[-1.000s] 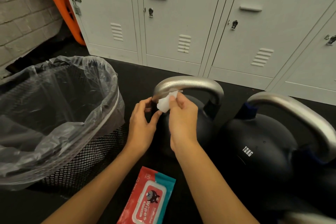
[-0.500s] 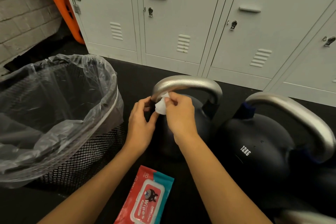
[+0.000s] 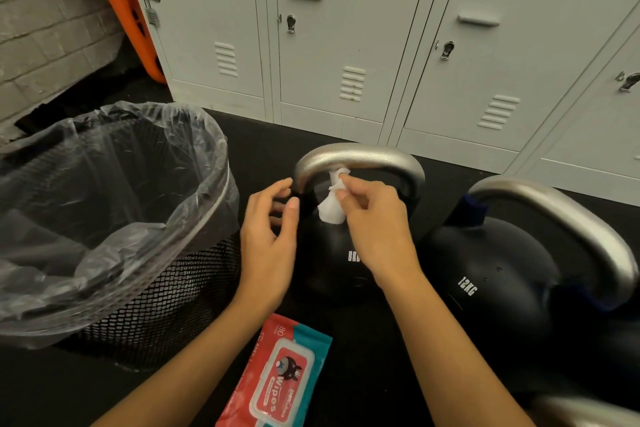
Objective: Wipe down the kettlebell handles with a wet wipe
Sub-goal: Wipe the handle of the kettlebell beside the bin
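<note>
Fingers [image 3: 341, 180] of the right hand [image 3: 375, 229] pinch a wet wipe [image 3: 330, 210]; left hand [image 3: 268, 243] open; kettlebell [image 3: 491, 288] reads "12KG".

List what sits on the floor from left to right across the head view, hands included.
Lined mesh bin → left hand → wet wipe → right hand → 12KG kettlebell. The wipes pack and the kettlebell under the hands are left out, since they overlap the hands.

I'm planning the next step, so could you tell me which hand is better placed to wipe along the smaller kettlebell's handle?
Right. The right hand already pinches the wet wipe under the handle; the left hand is open and empty beside it.
</note>
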{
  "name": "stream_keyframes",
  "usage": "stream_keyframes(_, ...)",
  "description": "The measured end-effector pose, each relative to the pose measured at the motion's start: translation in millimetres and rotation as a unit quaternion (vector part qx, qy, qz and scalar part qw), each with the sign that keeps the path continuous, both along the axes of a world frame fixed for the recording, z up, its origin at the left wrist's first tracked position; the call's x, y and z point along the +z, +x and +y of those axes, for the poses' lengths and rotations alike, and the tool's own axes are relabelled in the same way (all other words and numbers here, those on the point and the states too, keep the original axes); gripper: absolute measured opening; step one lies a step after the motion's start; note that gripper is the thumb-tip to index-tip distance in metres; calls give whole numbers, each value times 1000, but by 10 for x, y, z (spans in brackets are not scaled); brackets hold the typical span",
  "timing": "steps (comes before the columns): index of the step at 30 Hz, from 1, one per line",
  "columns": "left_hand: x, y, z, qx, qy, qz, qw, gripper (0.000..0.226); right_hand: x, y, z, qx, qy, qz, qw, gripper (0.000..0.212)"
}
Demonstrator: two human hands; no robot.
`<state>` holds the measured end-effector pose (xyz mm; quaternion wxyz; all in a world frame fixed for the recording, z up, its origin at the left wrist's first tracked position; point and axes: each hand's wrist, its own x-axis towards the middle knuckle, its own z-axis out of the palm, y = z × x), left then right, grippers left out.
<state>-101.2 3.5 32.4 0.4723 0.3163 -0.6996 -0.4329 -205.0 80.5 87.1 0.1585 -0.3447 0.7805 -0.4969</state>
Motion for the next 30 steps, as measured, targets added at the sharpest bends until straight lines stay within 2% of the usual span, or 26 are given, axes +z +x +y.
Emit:
stream_keyframes(4,188,-82,248,-90,-22,24,995,20,100,-22,111,-11,-46,-38,998,25)
stream_keyframes(6,258,-136,315,-142,36,23,989,22,137,-30,155,-33,-80,-65,994,16)
stream_keyframes(11,381,-242,357,-206,190,72,957,28,167,-106,259,-19,-78,-70,994,20)
stream_keyframes(15,358,-318,338,-204,250,82,943,24,194,-251,322,2,-36,-50,998,19)
stream_keyframes(17,313,-398,341,-171,274,69,944,19,256,-355,345,-34,-51,-23,998,17)
stream_keyframes(20,274,-566,337,-99,260,46,959,11,420,-505,363,-85,-59,55,993,16)
stream_keyframes(23,321,-731,324,-56,247,25,967,14,491,-651,318,-57,24,113,992,30)
stream_keyframes(26,348,-897,379,-78,251,32,964,11,467,-714,253,-5,103,117,988,42)
stream_keyframes(30,292,-1059,571,-122,256,39,958,18,472,-770,258,3,103,90,991,51)
